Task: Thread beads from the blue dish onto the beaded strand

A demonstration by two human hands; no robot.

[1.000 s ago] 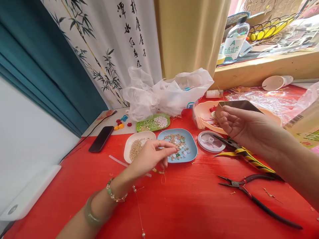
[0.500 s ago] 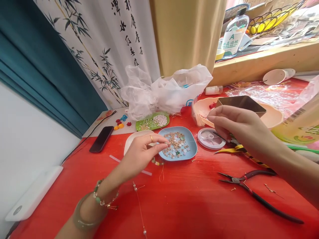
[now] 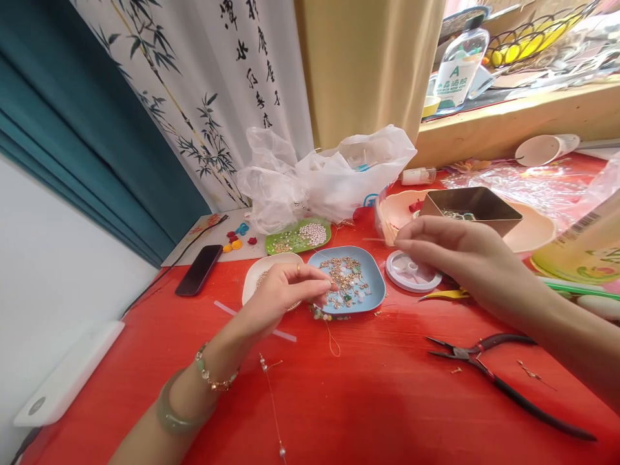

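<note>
While the left hand (image 3: pixel 285 290) hangs over the near left edge of the blue dish (image 3: pixel 371 271), its thumb and forefinger are pressed together at the tips, apparently pinching something tiny; whether that is a bead or the end of the thread, the view is too small to tell. A thin thread (image 3: pixel 271 394) with a few beads on it trails from under that hand down across the red table (image 3: pixel 378 394) towards the camera, and a short beaded piece (image 3: pixel 323 315) lies just beside the dish's near rim. The right hand (image 3: pixel 455 255) hovers over the white spool (image 3: pixel 411 271), its fingers drawn loosely together and pointing left towards the dish; nothing can be made out between them. The dish holds a heap of gold findings and a few green and white beads. The white dish (image 3: pixel 256 274) of gold beads sits partly under the left hand, the green dish (image 3: pixel 298 236) beyond it, and black pliers (image 3: pixel 489 374) lie well apart on the right. To do this picking well, I judge the pinch should stay light and low over the dish, so a dropped piece falls back in, with the thread kept slack and clear of the wrist
</note>
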